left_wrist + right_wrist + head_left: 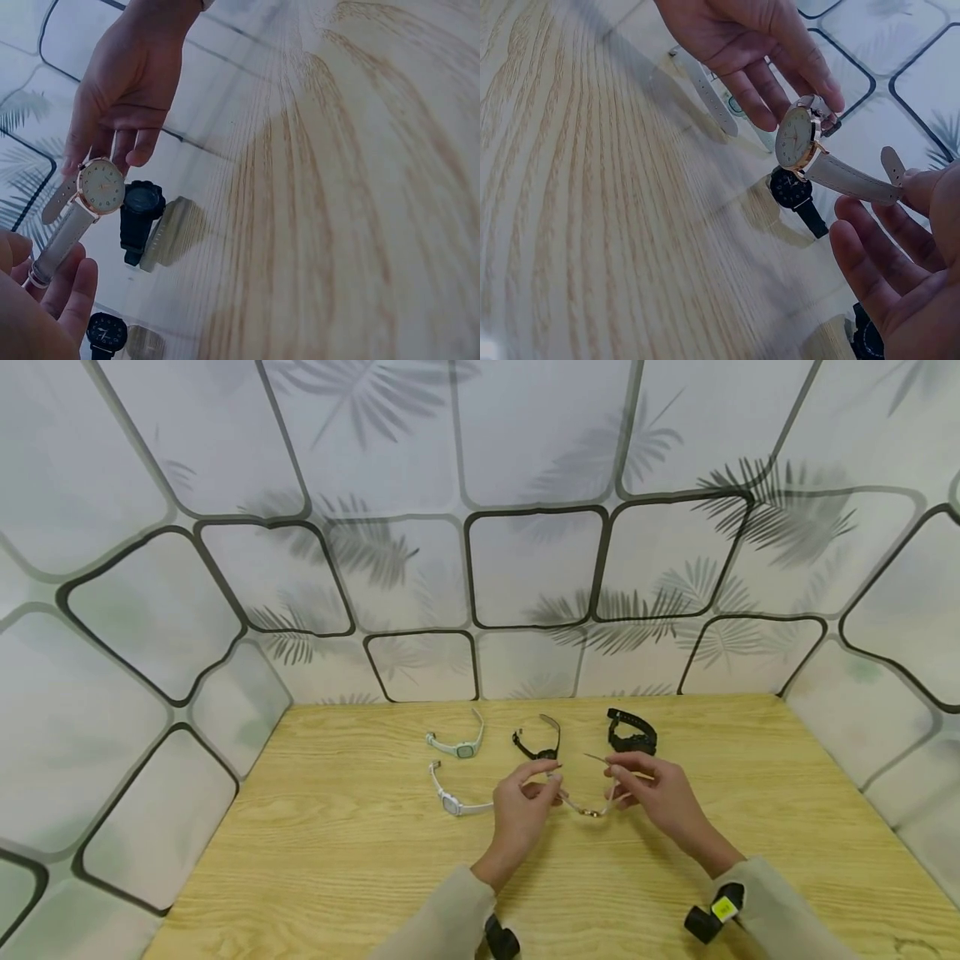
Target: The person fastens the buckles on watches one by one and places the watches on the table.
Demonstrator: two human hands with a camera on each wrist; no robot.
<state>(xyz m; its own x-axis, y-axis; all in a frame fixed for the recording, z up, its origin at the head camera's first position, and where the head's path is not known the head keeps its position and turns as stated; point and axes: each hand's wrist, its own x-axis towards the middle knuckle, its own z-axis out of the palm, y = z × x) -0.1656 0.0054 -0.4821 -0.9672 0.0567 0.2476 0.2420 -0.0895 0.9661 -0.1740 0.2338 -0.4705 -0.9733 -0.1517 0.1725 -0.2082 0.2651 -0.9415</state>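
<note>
A wristwatch (590, 812) with a rose-gold case, white dial and pale strap hangs between my two hands, above the table. My left hand (521, 808) pinches the buckle end of its strap. At the other end, my right hand (666, 789) holds the strap between thumb and fingers, and the holed tip sticks up past them. The strap is unfastened. The dial (793, 139) faces toward me in the right wrist view, and the white-dialled face (102, 186) shows clearly in the left wrist view too.
Beyond my hands lie a mint-green watch (465, 749), a black watch with a slim strap (558, 735) and a chunky black watch (636, 742). A white watch (450, 804) lies left of my left hand. The wooden table (322, 843) meets patterned walls (525, 568) behind.
</note>
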